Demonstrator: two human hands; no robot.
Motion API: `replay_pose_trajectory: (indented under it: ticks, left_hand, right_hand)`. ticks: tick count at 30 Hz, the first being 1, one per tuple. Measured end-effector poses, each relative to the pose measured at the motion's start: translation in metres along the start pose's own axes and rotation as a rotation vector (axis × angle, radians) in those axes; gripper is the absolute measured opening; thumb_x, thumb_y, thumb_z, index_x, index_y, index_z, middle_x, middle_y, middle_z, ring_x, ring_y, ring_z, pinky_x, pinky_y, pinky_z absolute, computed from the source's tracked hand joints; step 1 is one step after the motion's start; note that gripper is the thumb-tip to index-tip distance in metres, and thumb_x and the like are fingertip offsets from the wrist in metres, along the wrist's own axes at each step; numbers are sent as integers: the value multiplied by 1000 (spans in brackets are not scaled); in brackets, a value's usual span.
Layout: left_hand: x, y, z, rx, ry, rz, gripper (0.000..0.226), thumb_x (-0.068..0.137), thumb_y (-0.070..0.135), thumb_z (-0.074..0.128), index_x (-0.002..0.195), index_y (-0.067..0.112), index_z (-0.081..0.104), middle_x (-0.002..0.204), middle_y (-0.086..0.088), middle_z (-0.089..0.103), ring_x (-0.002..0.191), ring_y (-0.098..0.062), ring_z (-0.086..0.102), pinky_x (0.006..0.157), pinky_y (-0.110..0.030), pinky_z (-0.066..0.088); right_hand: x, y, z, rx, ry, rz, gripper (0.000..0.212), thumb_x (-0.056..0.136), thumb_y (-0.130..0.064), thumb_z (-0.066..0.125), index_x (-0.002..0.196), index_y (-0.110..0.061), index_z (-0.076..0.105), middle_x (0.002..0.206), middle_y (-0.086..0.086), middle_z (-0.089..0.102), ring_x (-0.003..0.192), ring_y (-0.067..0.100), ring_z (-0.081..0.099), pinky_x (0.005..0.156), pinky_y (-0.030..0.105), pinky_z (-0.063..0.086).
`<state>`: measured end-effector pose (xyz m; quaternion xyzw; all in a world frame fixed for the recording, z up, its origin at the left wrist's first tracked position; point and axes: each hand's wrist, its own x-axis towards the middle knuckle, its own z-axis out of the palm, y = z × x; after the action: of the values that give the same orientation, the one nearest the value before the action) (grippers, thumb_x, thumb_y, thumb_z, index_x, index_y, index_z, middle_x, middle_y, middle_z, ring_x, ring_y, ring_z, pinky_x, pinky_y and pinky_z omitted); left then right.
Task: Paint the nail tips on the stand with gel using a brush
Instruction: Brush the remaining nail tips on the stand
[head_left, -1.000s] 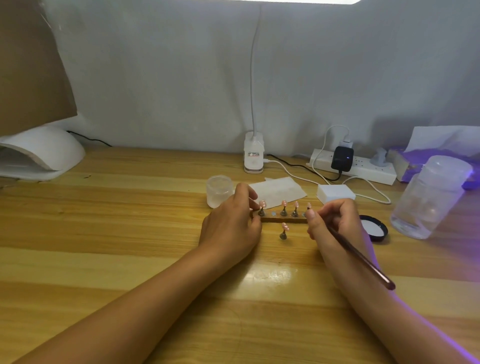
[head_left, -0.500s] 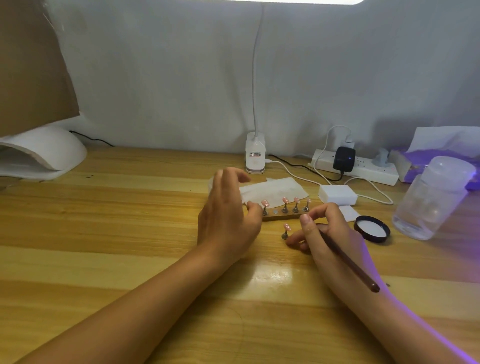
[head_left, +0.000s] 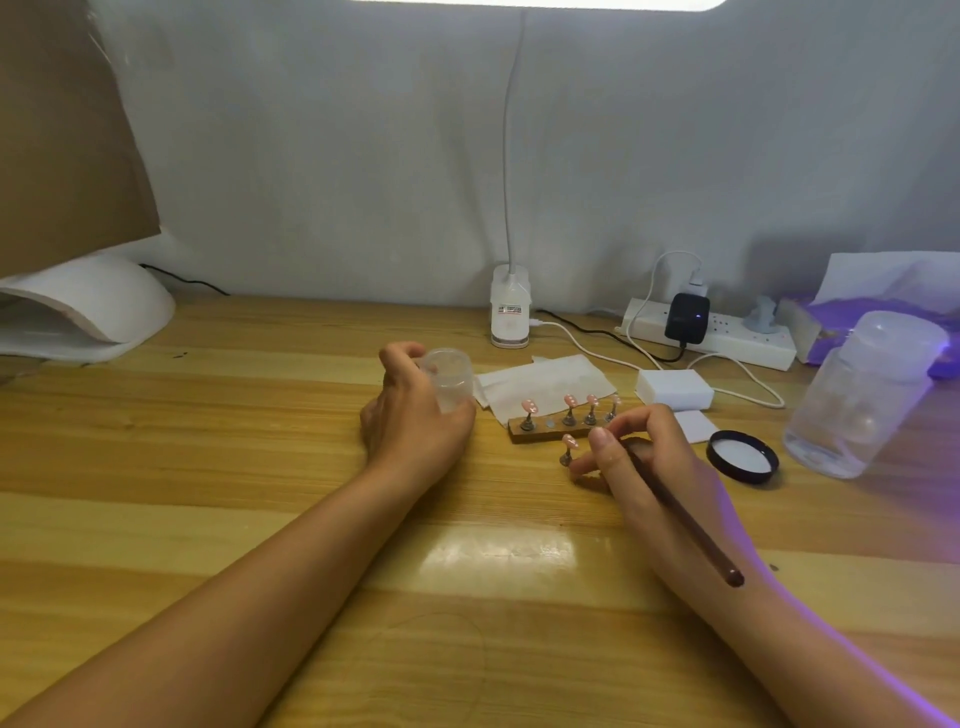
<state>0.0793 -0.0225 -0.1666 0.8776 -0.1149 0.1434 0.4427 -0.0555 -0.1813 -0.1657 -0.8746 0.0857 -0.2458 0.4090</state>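
A small wooden stand (head_left: 545, 430) in the middle of the table carries several pink nail tips (head_left: 570, 402) on metal pegs. One more pink tip on its peg (head_left: 568, 450) stands loose on the table in front of the stand. My left hand (head_left: 415, 415) grips a small clear gel jar (head_left: 448, 382) left of the stand. My right hand (head_left: 639, 462) holds a dark brown brush (head_left: 685, 525), its fingertips close to the loose peg. The brush's bristle end is hidden by my fingers.
A black jar lid (head_left: 743, 457) lies right of my hand. A big clear bottle (head_left: 862, 395), a white block (head_left: 674, 387), a power strip (head_left: 711, 332) with cables, a lamp base (head_left: 510, 312), a paper sheet (head_left: 545, 384) and a white curing lamp (head_left: 83, 306) stand around.
My left hand left the stand's left end, reached back to the gel jar and now grips it. My right hand moved down toward the loose peg.
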Motion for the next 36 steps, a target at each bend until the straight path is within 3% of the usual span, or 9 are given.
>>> replay_pose_trajectory:
  ticks: [3,6,9,12,14,18,20,27,36]
  left_hand:
    - [-5,6,-2,-136,111,176,63,80,23,78,124,15,33,113,6,44,104,-20,53,92,-49,48]
    - [-16,12,-1,-100,169,466,63,76,29,80,119,13,38,109,4,44,97,-16,50,85,-46,50]
    - [-25,16,3,19,141,730,61,74,38,75,115,15,36,107,-3,49,92,-17,49,78,-36,46]
    - [-29,18,5,74,74,875,66,70,38,78,114,14,37,109,-7,51,93,-19,49,78,-33,42]
    - [-30,19,5,80,41,909,66,69,38,78,115,15,36,109,-7,52,93,-20,50,77,-36,44]
    - [-32,21,3,75,6,948,68,68,37,80,115,14,37,110,-8,53,94,-21,52,76,-40,47]
    - [-33,22,3,73,-9,980,68,68,36,80,115,13,38,110,-8,54,94,-20,52,77,-39,47]
    - [-33,23,3,102,-20,1007,65,69,36,77,115,13,38,109,-7,54,94,-19,50,78,-37,47]
    - [-32,20,5,111,3,998,64,69,39,75,115,14,38,109,-6,53,92,-17,50,78,-32,44]
  right_hand:
    - [-1,-3,-1,55,140,-51,24,92,-50,43,101,-28,38,65,-8,61,63,-3,60,52,12,42]
    - [-3,-10,-3,108,268,-152,19,94,-28,58,98,-17,43,62,-4,53,57,3,55,50,12,41]
    - [-7,-18,-6,89,332,-272,13,94,-26,63,104,-20,58,83,-13,63,81,4,61,72,18,47]
    - [-12,-23,-7,80,362,-375,25,95,-28,50,113,-20,65,96,-11,67,96,13,62,87,44,49]
    - [-15,-25,-6,53,353,-458,28,94,-25,44,105,-17,68,89,-13,65,89,16,62,80,53,46]
    - [-16,-21,0,46,301,-433,5,90,-30,50,91,-25,49,77,-17,55,74,17,57,66,50,48]
    - [-15,-19,2,38,284,-392,13,92,-31,57,88,-27,45,73,-17,52,70,18,56,61,48,49]
    - [-9,-16,0,50,300,-388,16,89,-35,60,84,-22,50,71,-18,55,66,10,57,56,35,48]
    - [-12,-20,0,50,308,-427,16,91,-33,60,85,-25,48,70,-15,55,66,17,58,56,42,50]
